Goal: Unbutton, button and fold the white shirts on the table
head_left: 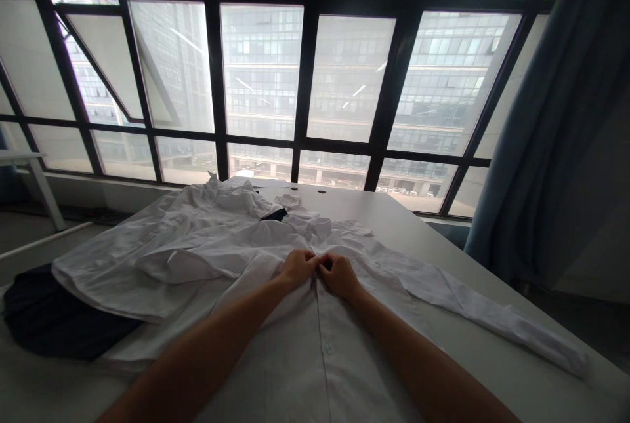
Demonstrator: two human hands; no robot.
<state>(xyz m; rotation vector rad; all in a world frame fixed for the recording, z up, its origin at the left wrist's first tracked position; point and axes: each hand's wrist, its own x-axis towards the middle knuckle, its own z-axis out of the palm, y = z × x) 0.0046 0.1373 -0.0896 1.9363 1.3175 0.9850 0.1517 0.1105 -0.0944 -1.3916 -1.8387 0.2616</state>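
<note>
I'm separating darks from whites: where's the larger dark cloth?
In the head view, the larger dark cloth lies lower left, partly under white cloth.

A pale, smooth worktop (388, 220) ran from the bottom of the frame up to the middle, its bare surface showing most along the right. Two dark round spots (321, 192) marked its far end. A white shirt (354, 364) lay spread over the lower centre, one sleeve (492, 311) stretched toward the lower right. Rumpled white garments (162, 233) were heaped left of centre, and a dark navy cloth (59, 318) lay at lower left, partly beneath them.
</note>
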